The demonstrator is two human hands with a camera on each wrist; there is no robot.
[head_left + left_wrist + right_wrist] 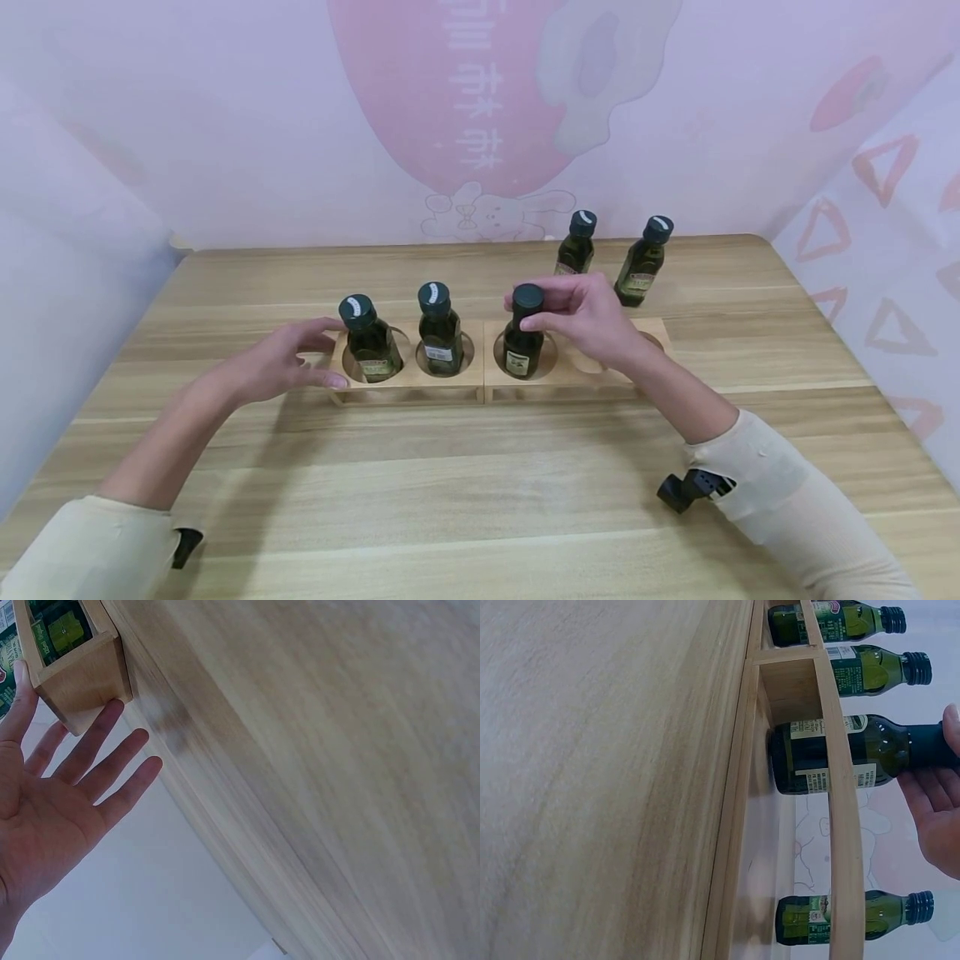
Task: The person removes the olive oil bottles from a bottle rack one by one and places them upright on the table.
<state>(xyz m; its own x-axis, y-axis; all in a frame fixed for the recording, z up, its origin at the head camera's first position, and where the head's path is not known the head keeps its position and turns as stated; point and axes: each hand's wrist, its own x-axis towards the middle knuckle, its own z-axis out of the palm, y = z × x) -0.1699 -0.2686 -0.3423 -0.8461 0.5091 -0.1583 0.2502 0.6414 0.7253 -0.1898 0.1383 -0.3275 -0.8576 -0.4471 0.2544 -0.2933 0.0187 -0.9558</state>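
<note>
My right hand (592, 321) pinches the cap of the third bottle (522, 343), which sits partly in its rack (487, 379) hole. My left hand (281, 362) rests flat with straight fingers (112, 750) against the rack's left end. I judge that a tilted bottle could catch the hole's rim and jolt the rack, rocking the two seated bottles (405, 337).
</note>
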